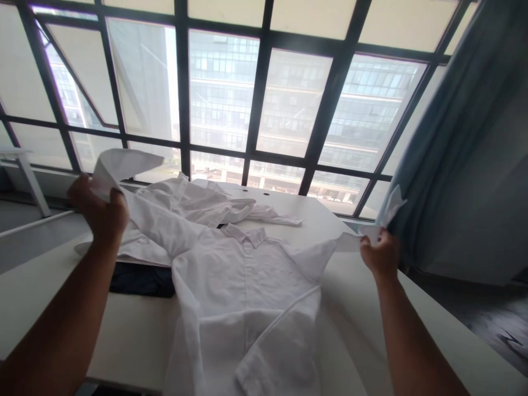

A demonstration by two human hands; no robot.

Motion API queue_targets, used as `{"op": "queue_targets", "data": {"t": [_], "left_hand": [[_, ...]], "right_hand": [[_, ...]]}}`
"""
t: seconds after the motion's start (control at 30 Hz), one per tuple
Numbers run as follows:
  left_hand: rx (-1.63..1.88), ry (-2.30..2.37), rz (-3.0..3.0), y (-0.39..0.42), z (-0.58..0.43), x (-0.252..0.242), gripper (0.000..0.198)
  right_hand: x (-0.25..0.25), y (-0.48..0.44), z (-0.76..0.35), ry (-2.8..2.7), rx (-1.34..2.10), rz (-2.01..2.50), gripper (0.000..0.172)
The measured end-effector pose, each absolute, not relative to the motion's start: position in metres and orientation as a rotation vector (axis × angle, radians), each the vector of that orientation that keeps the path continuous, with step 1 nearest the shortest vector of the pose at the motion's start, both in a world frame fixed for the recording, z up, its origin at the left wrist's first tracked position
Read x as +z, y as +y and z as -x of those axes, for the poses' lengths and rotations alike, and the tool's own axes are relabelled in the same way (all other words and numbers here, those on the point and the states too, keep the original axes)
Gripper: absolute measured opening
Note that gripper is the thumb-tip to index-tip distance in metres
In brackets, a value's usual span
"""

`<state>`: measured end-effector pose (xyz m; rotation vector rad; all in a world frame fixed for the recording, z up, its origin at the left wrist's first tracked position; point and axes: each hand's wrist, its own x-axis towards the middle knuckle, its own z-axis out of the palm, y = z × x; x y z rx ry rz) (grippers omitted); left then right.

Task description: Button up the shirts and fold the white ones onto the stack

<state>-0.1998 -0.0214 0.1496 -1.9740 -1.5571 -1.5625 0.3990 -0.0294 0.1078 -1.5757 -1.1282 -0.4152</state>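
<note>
A white collared button-up shirt [218, 275] lies spread on the white table, its collar pointing away from me and its lower end running out of view. To the left, my left hand [101, 206] is closed on a raised sleeve, and the loose end curls up above the fingers. My right hand [380, 250] pinches stretched white cloth out to the right, with a small flap sticking up past the knuckles. A folded sleeve-like piece [284, 330] slants across the lower front; I cannot tell exactly how it joins the shirt.
Other white garments [198, 201] lie crumpled behind the shirt. Dark folded cloth [142, 279] rests at the left, partly under white fabric. The white table [416, 330] has an edge on the right. Beyond it are tall windows [223, 93] and a blue-grey curtain [457, 154].
</note>
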Motion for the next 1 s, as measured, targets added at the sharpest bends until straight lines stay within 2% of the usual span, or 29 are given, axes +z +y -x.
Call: {"op": "queue_targets", "data": {"t": [0.07, 0.1, 0.2, 0.27, 0.4, 0.6, 1.0], "left_hand": [[-1.635, -1.412, 1.556, -0.025, 0.178, 0.139, 0.048], [-1.575, -1.342, 1.616, -0.026, 0.16, 0.131, 0.047], [-1.265, -1.296, 2.27, -0.029, 0.095, 0.099, 0.031], [-0.972, -1.302, 2.599, -0.032, 0.056, 0.076, 0.025], [-0.514, -1.344, 2.843, -0.037, 0.018, 0.042, 0.015], [-0.573, -1.442, 2.858, -0.033, 0.014, 0.032, 0.019], [-0.677, -1.423, 2.871, -0.041, -0.002, 0.024, 0.018]], "right_hand": [[0.103, -0.029, -0.361, -1.297, -0.454, 1.566, 0.047], [0.1, -0.031, -0.335, -1.436, -0.416, 1.552, 0.042], [0.084, -0.044, -0.254, -1.874, -0.066, 1.577, 0.029], [0.069, -0.055, -0.207, -2.096, 0.101, 1.643, 0.035], [0.04, -0.067, -0.157, -2.29, 0.101, 1.693, 0.038], [0.031, -0.059, -0.158, -2.305, 0.072, 1.848, 0.028], [0.045, -0.057, -0.175, -2.221, 0.256, 1.684, 0.022]]}}
